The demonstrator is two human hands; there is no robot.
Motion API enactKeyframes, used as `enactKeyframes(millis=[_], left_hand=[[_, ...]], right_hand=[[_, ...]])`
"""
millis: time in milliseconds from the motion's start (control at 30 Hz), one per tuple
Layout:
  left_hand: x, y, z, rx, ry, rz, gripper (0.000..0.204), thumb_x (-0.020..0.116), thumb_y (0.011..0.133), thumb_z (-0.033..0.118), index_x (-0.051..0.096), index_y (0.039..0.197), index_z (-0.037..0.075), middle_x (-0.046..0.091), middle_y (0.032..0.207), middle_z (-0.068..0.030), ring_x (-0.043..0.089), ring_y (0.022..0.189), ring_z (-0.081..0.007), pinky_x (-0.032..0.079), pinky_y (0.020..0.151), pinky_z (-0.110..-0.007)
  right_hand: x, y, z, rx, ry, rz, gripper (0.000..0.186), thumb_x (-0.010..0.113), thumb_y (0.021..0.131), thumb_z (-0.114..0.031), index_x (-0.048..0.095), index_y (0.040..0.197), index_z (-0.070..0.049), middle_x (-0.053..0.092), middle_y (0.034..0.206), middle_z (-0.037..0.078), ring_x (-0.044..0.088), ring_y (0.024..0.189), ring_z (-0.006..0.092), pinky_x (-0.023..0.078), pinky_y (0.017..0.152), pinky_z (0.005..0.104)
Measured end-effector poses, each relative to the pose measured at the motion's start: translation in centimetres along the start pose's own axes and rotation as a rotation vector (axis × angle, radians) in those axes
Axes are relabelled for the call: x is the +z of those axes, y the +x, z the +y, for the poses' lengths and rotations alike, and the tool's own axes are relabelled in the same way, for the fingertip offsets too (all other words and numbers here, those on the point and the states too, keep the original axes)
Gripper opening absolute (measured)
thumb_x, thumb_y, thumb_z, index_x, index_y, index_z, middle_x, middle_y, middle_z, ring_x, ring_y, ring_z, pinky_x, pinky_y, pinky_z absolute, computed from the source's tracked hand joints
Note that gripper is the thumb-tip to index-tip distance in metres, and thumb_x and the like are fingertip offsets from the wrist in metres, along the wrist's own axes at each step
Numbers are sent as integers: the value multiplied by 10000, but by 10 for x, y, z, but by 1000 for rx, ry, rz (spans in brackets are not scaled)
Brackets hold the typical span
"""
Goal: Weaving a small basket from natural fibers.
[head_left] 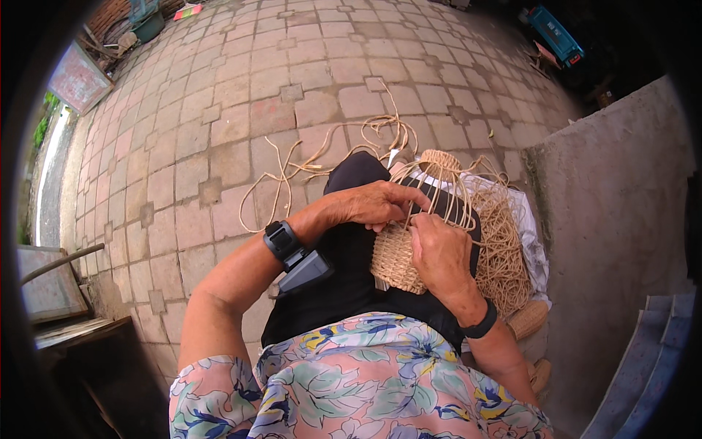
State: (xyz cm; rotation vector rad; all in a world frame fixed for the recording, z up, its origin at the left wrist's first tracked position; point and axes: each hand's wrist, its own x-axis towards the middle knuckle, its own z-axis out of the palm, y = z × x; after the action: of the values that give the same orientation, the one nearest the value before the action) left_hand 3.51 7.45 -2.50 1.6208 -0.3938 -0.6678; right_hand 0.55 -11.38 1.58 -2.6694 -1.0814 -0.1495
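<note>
A partly woven straw piece [395, 260] rests on my lap, its tight weave bulging toward me. Loose straw cords [457, 208] rise from its far edge and arch toward a small woven round end [441, 162]. My left hand [380, 203] reaches over the far left edge, index finger stretched across the cords, the other fingers curled at the rim. My right hand [442, 252] grips the right side of the weave, thumb and forefinger pinched by the cords. The fingertips of both hands nearly meet; exactly which strand lies between them is hidden.
A heap of straw cord [501, 252] lies on a white sack [537, 241] at my right, beside a concrete wall [621, 190]. Woven straw pieces [528, 319] sit below it. Loose cords [281, 175] trail over the paving [219, 132] ahead. Boards [44, 282] lean at left.
</note>
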Motion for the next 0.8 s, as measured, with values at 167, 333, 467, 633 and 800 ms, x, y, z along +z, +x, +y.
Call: enactKeyframes(millis=[167,333,467,633,800], left_hand=[[-3,4,0,-10,-73,-24,394,483,860,52,574,1242,86,497,668,15,439,495,-62,363,441,-215],[-8,9,-2,-23,-115,-79,400,475,857,47,577,1241,82,484,639,32,423,488,-51,345,430,-212],[-7,6,0,-7,-135,-90,389,475,863,45,579,1236,87,496,649,35,425,489,-43,341,425,-205],[-6,3,-1,6,-91,-59,384,479,870,47,576,1239,99,557,713,19,440,494,-42,361,432,-196],[-2,1,1,-33,-67,-18,352,487,900,84,579,1239,111,579,735,10,466,500,-49,402,460,-198]], right_hand=[[2,7,2,-137,137,169,82,621,796,-62,560,834,-22,536,824,121,626,712,290,500,554,386],[8,8,-4,-166,37,1,100,633,792,-38,541,832,-35,522,835,128,617,721,298,496,578,395],[-3,7,1,-107,220,23,132,646,777,-27,557,875,-30,521,851,119,616,725,302,497,601,400],[-14,-4,13,-12,130,164,301,676,751,17,592,1034,-37,520,887,106,617,743,303,498,619,395],[-4,-12,18,-3,269,134,266,642,769,49,598,1017,-38,513,842,107,609,733,297,495,610,386]])
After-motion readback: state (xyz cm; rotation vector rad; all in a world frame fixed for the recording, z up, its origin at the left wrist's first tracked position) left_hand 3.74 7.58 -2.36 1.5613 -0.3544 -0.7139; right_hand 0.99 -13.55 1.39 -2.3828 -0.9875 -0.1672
